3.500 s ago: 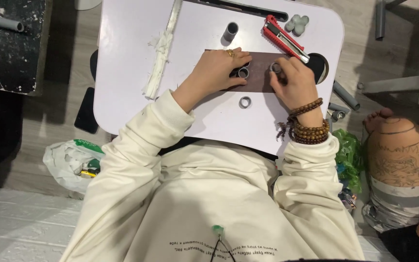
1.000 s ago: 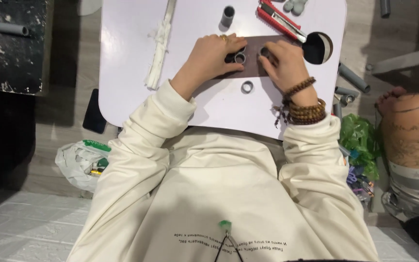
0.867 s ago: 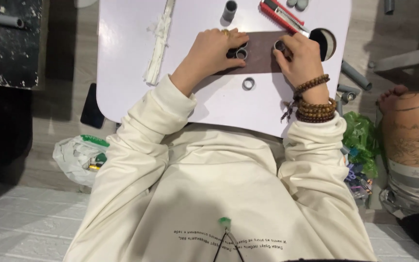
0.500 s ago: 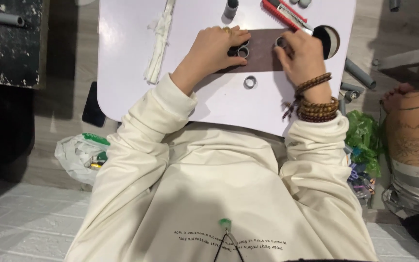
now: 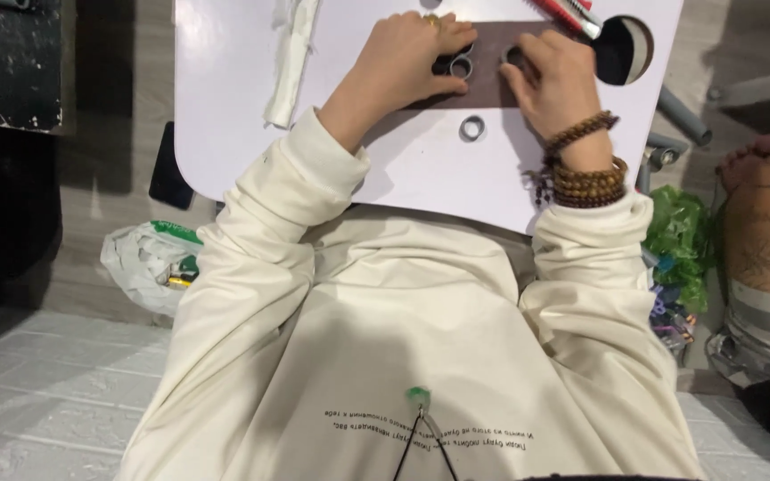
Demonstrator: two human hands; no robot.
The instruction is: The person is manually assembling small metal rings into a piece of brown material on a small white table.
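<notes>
— How were the hands placed?

— The left hand was laid on a brown strip on the white table, its fingers curled loosely about a small grey ring that was pinched at the fingertips. The right hand was set at three o'clock from it, fingers bent down onto a second ring; whether that ring was truly gripped or only pressed could not be told.

— And what was seen around them?

— A third ring, the loose ring, was left lying on the table at six o'clock from the strip, touched by neither hand. A white crumpled roll was seen at nine o'clock from the left hand, well apart. A red-handled tool was partly seen at twelve o'clock from the right hand, with a round hole in the table just beside it at three o'clock.

— How much was judged done?

— Two rings were judged to be seated, or being seated, on the strip; one ring was judged still to be dealt with. Roughly the middle of the work was suggested, though the fit of the rings was hidden by the fingers.
</notes>
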